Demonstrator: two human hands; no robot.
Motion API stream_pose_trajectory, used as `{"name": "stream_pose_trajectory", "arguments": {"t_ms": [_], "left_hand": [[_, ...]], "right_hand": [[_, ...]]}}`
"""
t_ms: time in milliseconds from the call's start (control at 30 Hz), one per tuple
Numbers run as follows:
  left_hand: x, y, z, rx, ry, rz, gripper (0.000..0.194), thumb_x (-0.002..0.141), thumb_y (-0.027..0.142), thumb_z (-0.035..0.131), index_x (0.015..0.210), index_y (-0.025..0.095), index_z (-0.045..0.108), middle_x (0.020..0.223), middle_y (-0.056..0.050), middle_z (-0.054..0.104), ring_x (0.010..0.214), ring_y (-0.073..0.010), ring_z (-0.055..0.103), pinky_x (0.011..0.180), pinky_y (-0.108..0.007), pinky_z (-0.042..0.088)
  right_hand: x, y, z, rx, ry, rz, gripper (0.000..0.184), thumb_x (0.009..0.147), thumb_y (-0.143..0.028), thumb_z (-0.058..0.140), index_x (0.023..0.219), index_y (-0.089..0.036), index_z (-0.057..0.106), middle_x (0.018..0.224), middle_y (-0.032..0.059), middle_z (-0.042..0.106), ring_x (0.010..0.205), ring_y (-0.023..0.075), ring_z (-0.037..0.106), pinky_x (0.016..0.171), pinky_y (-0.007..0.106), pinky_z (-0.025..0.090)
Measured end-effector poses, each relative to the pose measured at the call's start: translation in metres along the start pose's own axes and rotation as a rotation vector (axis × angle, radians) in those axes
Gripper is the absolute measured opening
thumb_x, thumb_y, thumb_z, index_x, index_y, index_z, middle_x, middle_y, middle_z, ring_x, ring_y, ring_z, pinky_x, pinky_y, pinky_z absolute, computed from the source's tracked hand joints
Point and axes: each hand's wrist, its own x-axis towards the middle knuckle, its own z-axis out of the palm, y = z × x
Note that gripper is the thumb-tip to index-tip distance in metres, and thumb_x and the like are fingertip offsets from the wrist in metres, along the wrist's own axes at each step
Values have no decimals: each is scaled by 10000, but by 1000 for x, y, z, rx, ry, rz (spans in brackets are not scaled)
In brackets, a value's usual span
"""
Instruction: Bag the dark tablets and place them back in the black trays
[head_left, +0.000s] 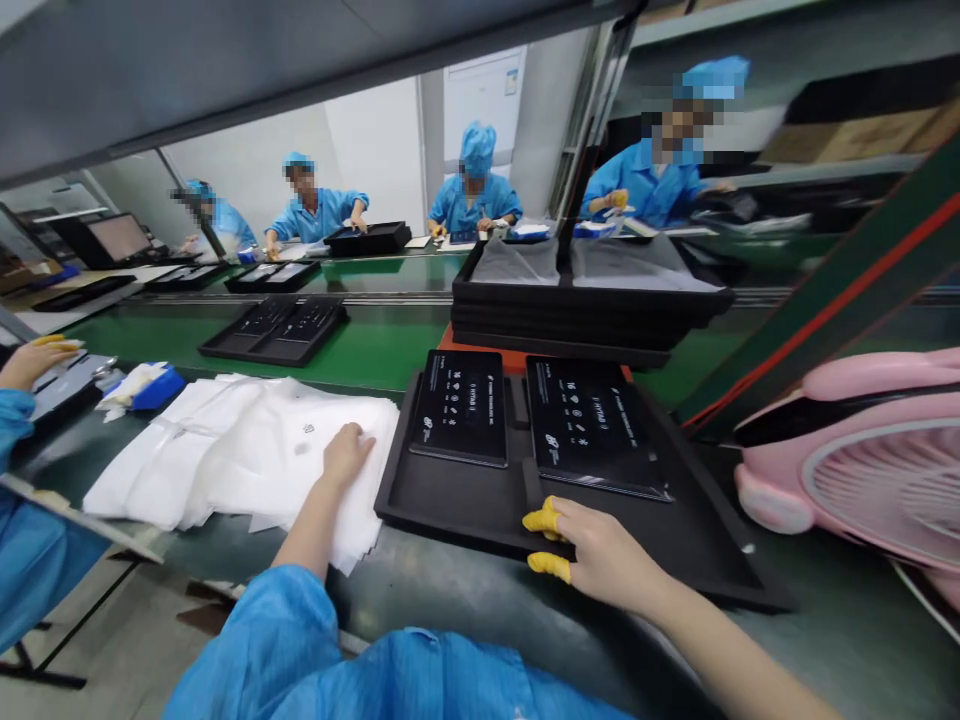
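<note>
My left hand (347, 458) rests on a pile of thin white sleeves (255, 450), fingers curled and pressed together at the top sleeve near the pile's right side. Yellow finger covers show on my right hand (581, 545). Its thumb and fingers straddle the front rim of a black tray (457, 500). Inside that tray lie two black tablets with white printing on their faces, the left tablet (461, 408) and the right tablet (596, 425). Clear film sticks out at the right tablet's lower edge. A raised black divider stands between the two.
A stack of black trays (585, 310) stands behind my tray. To the right is a pink fan (862, 440). Another tray with tablets (277, 330) sits on the green conveyor (397, 340). A blue box (154, 385) and a co-worker's hand (34, 362) are at left. Several co-workers sit opposite.
</note>
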Motion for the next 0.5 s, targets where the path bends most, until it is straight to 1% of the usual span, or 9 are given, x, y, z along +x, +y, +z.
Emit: {"name": "stream_pose_trajectory", "arguments": {"t_ms": [67, 133, 200, 267, 333, 367, 433, 500], "left_hand": [[6, -1, 1, 43, -31, -5, 250, 848, 362, 388, 935, 177, 532, 975, -83, 622, 880, -220, 583, 696, -298, 401], [11, -1, 3, 88, -17, -16, 228, 863, 324, 346, 871, 192, 532, 926, -78, 635, 851, -223, 589, 661, -290, 384], [14, -1, 5, 107, 33, -36, 236, 869, 288, 315, 834, 200, 531, 890, -81, 642, 829, -225, 592, 642, -285, 371], [15, -2, 6, 81, 86, -58, 243, 865, 275, 306, 817, 204, 534, 849, -82, 647, 804, -226, 592, 636, -282, 366], [15, -4, 7, 22, 126, -88, 250, 859, 284, 308, 792, 210, 537, 789, -76, 648, 765, -224, 588, 633, -279, 368], [15, -6, 7, -15, 143, -108, 251, 853, 292, 314, 773, 213, 538, 758, -70, 646, 744, -222, 585, 630, -279, 370], [15, -10, 8, -109, 177, -149, 238, 836, 302, 339, 749, 220, 544, 725, -54, 649, 723, -214, 582, 632, -276, 377], [16, -13, 7, -203, 217, -186, 211, 819, 293, 363, 757, 225, 553, 718, -38, 654, 730, -205, 587, 655, -273, 389]], "right_hand": [[14, 11, -23, -38, -58, 18, 235, 728, -319, 617, 932, -202, 617, 835, 47, 620, 776, 170, 595, 693, 280, 493], [36, 30, -47, -126, -68, 78, 226, 752, -334, 589, 937, -208, 622, 870, 50, 616, 815, 175, 588, 726, 286, 476], [67, 58, -67, -243, -59, 183, 228, 775, -333, 556, 950, -207, 628, 930, 67, 607, 894, 200, 571, 769, 307, 456], [100, 93, -80, -308, -65, 327, 278, 777, -336, 551, 1009, -198, 617, 1038, 91, 581, 1005, 233, 527, 833, 330, 427], [132, 127, -84, -307, -81, 485, 353, 779, -339, 554, 1088, -173, 587, 1148, 117, 540, 1097, 259, 469, 890, 349, 392], [145, 143, -83, -297, -87, 543, 386, 786, -348, 548, 1120, -156, 569, 1190, 132, 519, 1126, 270, 447, 905, 359, 379], [166, 169, -77, -267, -98, 602, 420, 802, -377, 527, 1137, -127, 560, 1224, 156, 505, 1138, 284, 442, 901, 373, 376], [180, 187, -70, -225, -136, 626, 394, 789, -391, 546, 1050, -104, 613, 1147, 171, 565, 1055, 285, 513, 845, 367, 405]]}}
